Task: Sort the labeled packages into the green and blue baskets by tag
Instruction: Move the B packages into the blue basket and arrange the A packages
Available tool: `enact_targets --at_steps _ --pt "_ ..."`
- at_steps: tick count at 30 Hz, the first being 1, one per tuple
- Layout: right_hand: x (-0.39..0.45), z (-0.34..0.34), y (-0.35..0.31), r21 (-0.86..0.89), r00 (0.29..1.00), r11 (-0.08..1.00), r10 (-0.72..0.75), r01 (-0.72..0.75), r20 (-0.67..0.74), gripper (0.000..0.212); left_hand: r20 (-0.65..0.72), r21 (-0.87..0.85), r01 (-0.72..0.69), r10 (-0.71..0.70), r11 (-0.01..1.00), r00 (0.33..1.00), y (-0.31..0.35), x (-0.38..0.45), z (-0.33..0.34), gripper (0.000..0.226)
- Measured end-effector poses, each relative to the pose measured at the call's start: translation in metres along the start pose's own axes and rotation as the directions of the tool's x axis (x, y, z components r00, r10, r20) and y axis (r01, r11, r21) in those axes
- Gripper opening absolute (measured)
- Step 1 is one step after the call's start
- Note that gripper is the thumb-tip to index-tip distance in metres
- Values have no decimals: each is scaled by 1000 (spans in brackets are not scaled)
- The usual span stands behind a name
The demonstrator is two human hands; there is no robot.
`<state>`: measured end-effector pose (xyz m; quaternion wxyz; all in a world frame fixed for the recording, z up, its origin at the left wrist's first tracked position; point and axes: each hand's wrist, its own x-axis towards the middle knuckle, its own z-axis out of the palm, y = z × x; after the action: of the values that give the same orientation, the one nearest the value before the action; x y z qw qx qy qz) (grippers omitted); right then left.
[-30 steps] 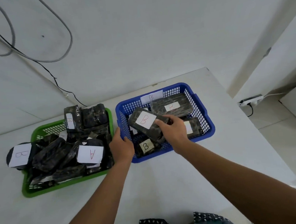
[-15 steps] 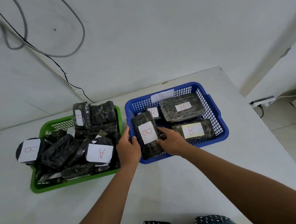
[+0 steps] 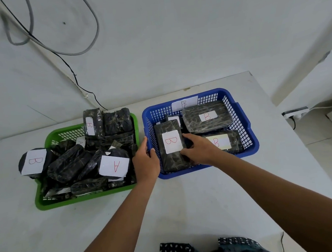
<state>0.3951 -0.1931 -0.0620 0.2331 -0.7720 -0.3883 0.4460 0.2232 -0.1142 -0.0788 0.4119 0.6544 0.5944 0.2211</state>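
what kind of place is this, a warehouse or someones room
Probably a plain room at home or a small workroom, not a warehouse: a bare white table against a white wall, loose cables hanging on it, a power strip on the tiled floor.

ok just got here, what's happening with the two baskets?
A person is sorting dark wrapped packages by letter tag. The right hand rests on a B-tagged package lying at the near left of the blue basket, which carries a B label and holds other B packages. The left hand grips that basket's near left rim. The green basket is piled high, with an A-tagged package on top and two B-tagged ones not yet moved over.
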Motion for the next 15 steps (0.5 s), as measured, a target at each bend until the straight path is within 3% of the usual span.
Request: enact_targets --at_steps 3,7,15 --pt "2 4 -1 -24 1000 1000 18 -18 11 73 3 -4 9 -9 1000 1000 0 1 0 49" --pt "8 22 -3 156 993 986 76 -62 -91 90 -1 -3 6 -6 1000 1000 -1 1 1 49" --pt "11 5 -4 309 980 950 18 45 -198 50 -13 37 -2 2 999 1000 -1 4 4 49"
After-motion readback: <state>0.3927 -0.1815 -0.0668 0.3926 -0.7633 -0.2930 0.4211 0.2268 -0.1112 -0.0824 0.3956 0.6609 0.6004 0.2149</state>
